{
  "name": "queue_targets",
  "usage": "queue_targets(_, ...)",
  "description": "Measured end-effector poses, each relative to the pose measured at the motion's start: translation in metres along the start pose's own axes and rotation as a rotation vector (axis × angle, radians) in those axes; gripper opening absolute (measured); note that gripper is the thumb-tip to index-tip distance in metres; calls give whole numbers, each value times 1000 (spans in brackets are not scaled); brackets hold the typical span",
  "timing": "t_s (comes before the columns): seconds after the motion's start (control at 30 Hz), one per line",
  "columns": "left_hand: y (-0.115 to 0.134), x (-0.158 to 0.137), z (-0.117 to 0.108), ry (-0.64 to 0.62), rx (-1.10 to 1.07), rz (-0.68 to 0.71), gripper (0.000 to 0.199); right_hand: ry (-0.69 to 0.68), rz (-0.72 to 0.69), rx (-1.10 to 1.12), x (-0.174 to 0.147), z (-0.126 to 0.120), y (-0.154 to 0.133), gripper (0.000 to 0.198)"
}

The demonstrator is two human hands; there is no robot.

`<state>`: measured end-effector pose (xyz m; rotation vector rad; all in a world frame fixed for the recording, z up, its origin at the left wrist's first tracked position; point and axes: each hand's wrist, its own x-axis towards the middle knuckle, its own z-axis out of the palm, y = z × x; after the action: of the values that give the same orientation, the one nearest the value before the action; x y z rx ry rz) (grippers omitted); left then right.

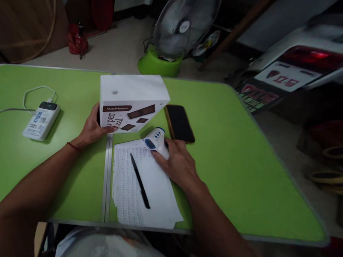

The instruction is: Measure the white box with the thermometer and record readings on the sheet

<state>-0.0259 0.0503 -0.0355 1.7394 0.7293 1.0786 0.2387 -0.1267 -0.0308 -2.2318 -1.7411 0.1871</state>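
Observation:
A white NutriMotion box (pixel 135 86) with brown print is gripped along its left side by my left hand (pixel 93 128), the thumb lying across its lower front. My right hand (pixel 180 158) is wrapped round the handle of a white and blue infrared thermometer (pixel 156 138), whose small display faces up toward me. Below the thermometer lie sheets of paper (pixel 160 193) covered on the left with rows of handwriting. A black pen (pixel 139 181) rests slantwise on the sheets. Just beyond my right hand a dark phone (pixel 179 122) lies face up.
On the green folding table (pixel 233 171), a white power bank (pixel 42 121) with a cable sits at the left. Past the far edge, a fan (pixel 184 27) stands by a green stool (pixel 160 64). A motorbike's rear (pixel 307 62) is at the right.

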Motion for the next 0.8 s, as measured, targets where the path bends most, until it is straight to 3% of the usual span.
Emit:
queue_targets(0.1, 14, -4, 0, 95, 52, -62, 85, -57, 101, 74, 5, -3, 2, 54)
queue_targets(0.17, 24, -8, 2, 133, 37, -106, 81, 4, 123, 177, 4, -13, -1, 51)
queue_targets(0.27, 35, -13, 8, 77, -120, -196, 77, 191, 106, 501, -6, -40, -18, 55)
queue_targets(0.33, 38, -16, 14, 31, -172, -254, 75, 244, 117, 731, -15, -57, -37, 46)
queue_targets(0.43, 38, -21, 21, 11, -167, -301, 74, 156, 3, 1079, -23, -70, -67, 31)
queue_targets(0.6, 35, -26, 21, -35, -168, -253, 71, -15, 11, 1445, -16, -49, -95, 36)
queue_targets(0.8, 34, -27, 18, -101, -77, -191, 78, -47, 121, 1502, -11, -19, -98, 27)
